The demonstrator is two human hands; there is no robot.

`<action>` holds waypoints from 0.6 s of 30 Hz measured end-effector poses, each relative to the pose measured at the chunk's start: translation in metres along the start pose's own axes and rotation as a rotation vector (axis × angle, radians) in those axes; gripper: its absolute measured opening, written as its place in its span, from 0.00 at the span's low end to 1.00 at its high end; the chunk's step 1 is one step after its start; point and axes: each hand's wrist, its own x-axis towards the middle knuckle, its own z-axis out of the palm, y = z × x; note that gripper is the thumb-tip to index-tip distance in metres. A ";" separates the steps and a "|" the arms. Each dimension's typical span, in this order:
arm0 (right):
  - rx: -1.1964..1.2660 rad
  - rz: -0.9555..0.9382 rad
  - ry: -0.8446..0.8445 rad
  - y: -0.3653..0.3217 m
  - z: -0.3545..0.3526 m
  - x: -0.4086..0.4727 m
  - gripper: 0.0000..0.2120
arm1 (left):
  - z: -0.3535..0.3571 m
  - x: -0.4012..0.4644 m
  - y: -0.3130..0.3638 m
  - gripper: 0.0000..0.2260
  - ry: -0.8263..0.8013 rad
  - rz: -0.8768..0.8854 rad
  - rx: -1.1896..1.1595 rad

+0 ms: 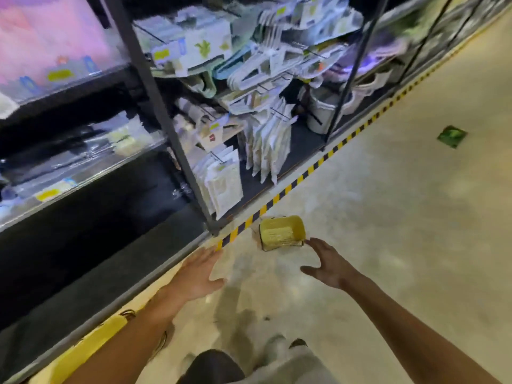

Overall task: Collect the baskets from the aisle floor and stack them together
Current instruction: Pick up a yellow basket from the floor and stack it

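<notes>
A small yellow basket (282, 233) sits on the pale aisle floor beside the striped floor tape, with its thin dark handle down at its near side. My right hand (325, 263) reaches toward it with fingers spread; its fingertips are just short of the basket's near right corner. My left hand (198, 271) is stretched out flat and empty, to the left of the basket and well apart from it. A second yellow basket (91, 345) shows at the lower left under my left forearm, partly hidden; whether it hangs on my arm or rests on the floor is unclear.
A dark metal shelving unit (177, 151) with hanging packets, hangers and buckets runs along the left. Yellow-black tape (310, 169) marks its base. A green sticker (452, 136) lies on the floor at the far right. My legs and shoes (274, 350) are below.
</notes>
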 end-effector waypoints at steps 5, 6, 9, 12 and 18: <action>0.056 0.127 0.050 0.078 -0.036 -0.022 0.39 | -0.008 0.070 0.084 0.39 -0.080 0.088 0.117; 0.065 0.141 0.051 0.089 -0.039 -0.024 0.39 | -0.009 0.079 0.094 0.38 -0.094 0.094 0.125; 0.081 0.177 0.045 0.112 -0.053 -0.021 0.40 | -0.014 0.109 0.115 0.38 -0.133 0.091 0.157; 0.084 0.189 0.040 0.128 -0.070 -0.008 0.40 | -0.017 0.138 0.126 0.38 -0.166 0.081 0.166; 0.027 0.166 0.036 0.150 -0.116 0.038 0.40 | -0.021 0.199 0.122 0.38 -0.176 0.059 0.141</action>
